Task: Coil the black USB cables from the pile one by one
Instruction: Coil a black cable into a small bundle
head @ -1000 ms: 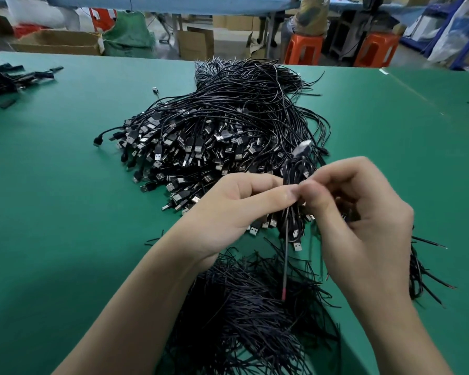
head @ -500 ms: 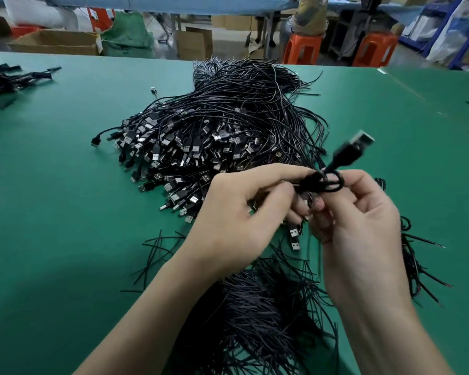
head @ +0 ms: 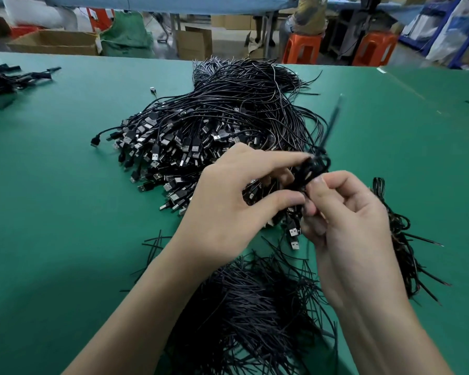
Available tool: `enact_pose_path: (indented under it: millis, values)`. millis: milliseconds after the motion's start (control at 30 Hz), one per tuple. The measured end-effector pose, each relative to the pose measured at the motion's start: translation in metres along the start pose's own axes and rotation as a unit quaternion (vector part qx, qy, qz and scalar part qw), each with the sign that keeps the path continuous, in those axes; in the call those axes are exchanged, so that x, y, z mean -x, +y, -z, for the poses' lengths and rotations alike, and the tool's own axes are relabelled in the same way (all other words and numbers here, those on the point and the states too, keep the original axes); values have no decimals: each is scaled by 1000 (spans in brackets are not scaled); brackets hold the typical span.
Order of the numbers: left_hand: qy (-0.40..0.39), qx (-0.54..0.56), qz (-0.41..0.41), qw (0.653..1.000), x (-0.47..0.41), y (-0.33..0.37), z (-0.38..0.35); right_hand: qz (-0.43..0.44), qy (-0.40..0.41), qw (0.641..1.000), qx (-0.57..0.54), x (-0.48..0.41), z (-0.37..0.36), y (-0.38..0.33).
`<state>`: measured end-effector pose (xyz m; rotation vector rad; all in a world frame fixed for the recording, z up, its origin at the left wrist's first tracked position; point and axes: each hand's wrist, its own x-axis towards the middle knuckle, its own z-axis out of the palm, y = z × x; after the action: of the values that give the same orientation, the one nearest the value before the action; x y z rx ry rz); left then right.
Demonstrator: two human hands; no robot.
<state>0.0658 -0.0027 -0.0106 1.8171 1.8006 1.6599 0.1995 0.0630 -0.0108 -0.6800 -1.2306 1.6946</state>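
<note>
In the head view, both hands meet in the middle of the picture, just above the green table (head: pixel 52 198). The left hand (head: pixel 228 209) comes in from 7 o'clock. Its first finger is stretched out over the top of a small coiled black cable (head: pixel 313 169) and its thumb reaches in below, so it pinches the coil. The right hand (head: pixel 347 220) comes in from 5 o'clock. Its fingers are curled in and its thumb presses on the same coil, so it grips it too. A thin black end (head: pixel 332 123) sticks up from the coil toward 1 o'clock and looks blurry. The big pile (head: pixel 214 131) of black USB cables lies on the table behind the hands, toward 11 o'clock. A heap of thin black strands (head: pixel 249 307) lies under the arms at 6 o'clock. A few looped cables (head: pixel 398 234) lie at 3 o'clock of the right hand. Half a second ago a USB plug stood up sharp and clear from the loop, and now no plug shows there, only the blurry end. The left first finger was bent then and is straighter now. The pile has stayed the same.
</note>
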Motion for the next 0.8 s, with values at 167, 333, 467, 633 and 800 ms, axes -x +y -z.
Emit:
enact_pose_path:
  millis: [167,333,467,633,800]
  values:
    - [18,-119,-108,987,0,-3,0,-68,12,994,-83,-4,2,4]
    - [-29,15,-72,997,4,-1,1,-76,29,994,-76,-4,1,4]
    - [-23,102,47,993,3,-1,-2,-65,35,996,-50,-3,0,1]
    - [2,136,74,988,3,4,-7,-6,35,998,-44,1,-2,-3]
    - [-20,15,-10,1000,2,0,-3,-37,28,996,-80,0,-3,-2]
